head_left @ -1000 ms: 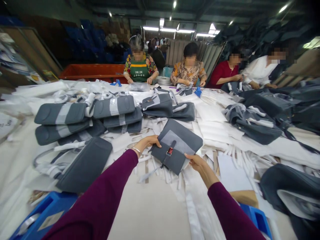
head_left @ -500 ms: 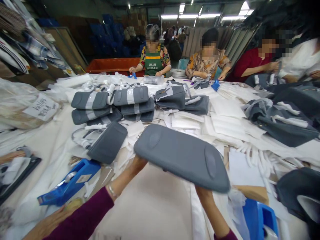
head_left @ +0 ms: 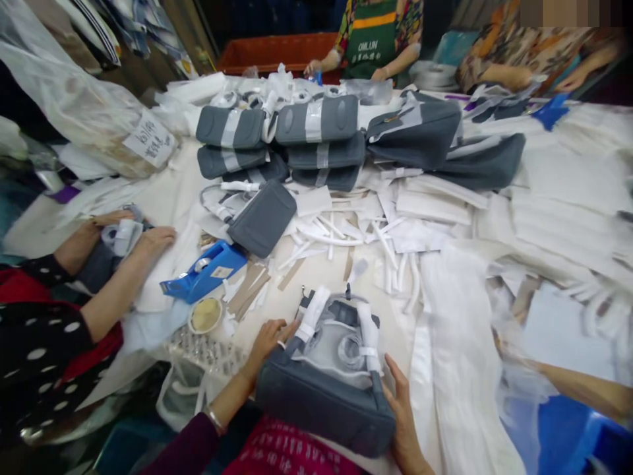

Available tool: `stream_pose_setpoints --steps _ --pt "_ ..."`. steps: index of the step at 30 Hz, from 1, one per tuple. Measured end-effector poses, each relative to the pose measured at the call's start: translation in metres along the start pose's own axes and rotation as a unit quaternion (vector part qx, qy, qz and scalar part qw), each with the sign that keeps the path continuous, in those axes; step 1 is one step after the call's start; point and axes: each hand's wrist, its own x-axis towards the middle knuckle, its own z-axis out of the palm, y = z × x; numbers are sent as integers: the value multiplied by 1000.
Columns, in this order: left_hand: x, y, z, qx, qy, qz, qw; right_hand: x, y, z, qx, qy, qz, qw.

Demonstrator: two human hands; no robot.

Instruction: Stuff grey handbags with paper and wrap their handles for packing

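A dark grey handbag [head_left: 321, 402] is at the near edge of the table, its top opening facing up. White wrapping covers parts of its handles [head_left: 366, 333], and a clear roll of strap or tape [head_left: 350, 351] shows at the opening. My left hand [head_left: 271, 340] holds the bag's left side near a handle base. On the right side, my right hand [head_left: 403, 402] presses against the bag with fingers partly stretched. Their undersides are hidden.
A blue tape dispenser [head_left: 205, 270] and a small tub [head_left: 205, 315] lie left. Stacked grey bags [head_left: 316, 122] stand at the back. White wrapping sheets [head_left: 459, 356] cover the right. Another person's hands [head_left: 148, 247] work at left; a forearm [head_left: 583, 389] reaches in from the right.
The handbag has come down towards me from a raised position and turned, so its opening and handles show instead of its flat base. My view has tilted down and shifted left.
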Motion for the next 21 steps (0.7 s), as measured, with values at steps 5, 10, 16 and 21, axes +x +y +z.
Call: stream_pose_setpoints --steps 5,10,16,21 --pt "-18 -17 -2 -186 8 -97 978 -23 -15 -7 118 -30 151 981" --pt "-20 -3 -1 -296 -49 -178 937 -22 -23 3 160 -19 289 944" --pt "-31 -1 -4 -288 -55 -172 940 -23 -26 4 146 -21 299 943" --pt "-33 -4 0 -298 -48 -201 932 -13 -24 5 155 -36 325 932"
